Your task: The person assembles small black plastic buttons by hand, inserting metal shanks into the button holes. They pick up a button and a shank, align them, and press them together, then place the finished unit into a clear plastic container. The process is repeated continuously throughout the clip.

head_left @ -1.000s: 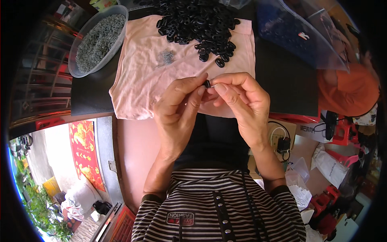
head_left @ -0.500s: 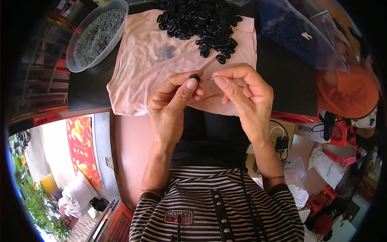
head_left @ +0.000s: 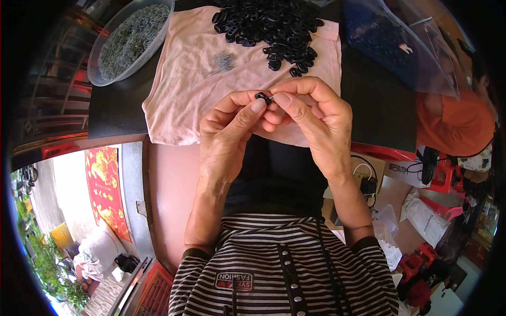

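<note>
Above the near edge of the pink cloth (head_left: 176, 100), the fingers of the left hand (head_left: 224, 129) pinch a small black piece (head_left: 260, 97); those of the right hand (head_left: 319, 118) grip a thin metal bit (head_left: 272, 97) at its side. Right of the cloth, bench (head_left: 377, 113) runs to its edge. On the cloth lie grey bits (head_left: 224, 61), farther a black heap (head_left: 271, 23); left of it, a tub (head_left: 96, 81) holds grey parts (head_left: 132, 39).

A badge (head_left: 234, 281) with lettering sits on the striped shirt (head_left: 255, 239) below the left hand (head_left: 224, 139); leftward, a red banner (head_left: 107, 181) bears gold characters. Beyond the right hand (head_left: 322, 131), a carton (head_left: 405, 175) and white bag (head_left: 425, 217) carry dark print.
</note>
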Action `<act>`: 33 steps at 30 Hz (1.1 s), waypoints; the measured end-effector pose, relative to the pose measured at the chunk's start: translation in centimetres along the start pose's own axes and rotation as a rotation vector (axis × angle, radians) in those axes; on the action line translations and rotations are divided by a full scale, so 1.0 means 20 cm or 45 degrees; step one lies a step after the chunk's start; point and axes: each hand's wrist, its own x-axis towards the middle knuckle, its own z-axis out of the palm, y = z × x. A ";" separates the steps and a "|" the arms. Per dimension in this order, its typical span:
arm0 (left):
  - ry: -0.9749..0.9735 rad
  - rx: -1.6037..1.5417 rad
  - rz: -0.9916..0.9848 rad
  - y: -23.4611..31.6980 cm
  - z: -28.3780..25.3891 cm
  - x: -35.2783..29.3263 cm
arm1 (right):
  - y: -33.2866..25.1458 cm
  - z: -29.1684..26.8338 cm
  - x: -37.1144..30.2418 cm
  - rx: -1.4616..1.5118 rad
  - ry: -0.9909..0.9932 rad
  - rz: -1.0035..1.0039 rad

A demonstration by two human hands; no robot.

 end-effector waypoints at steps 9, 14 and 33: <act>0.020 0.012 0.026 0.01 0.01 -0.01 | 0.01 0.01 0.00 -0.017 -0.010 -0.045; 0.037 0.043 0.020 0.00 0.02 -0.01 | 0.00 0.02 -0.02 -0.199 0.031 -0.141; 0.049 0.118 -0.035 0.00 0.03 0.01 | 0.00 -0.04 0.00 -0.333 -0.025 -0.159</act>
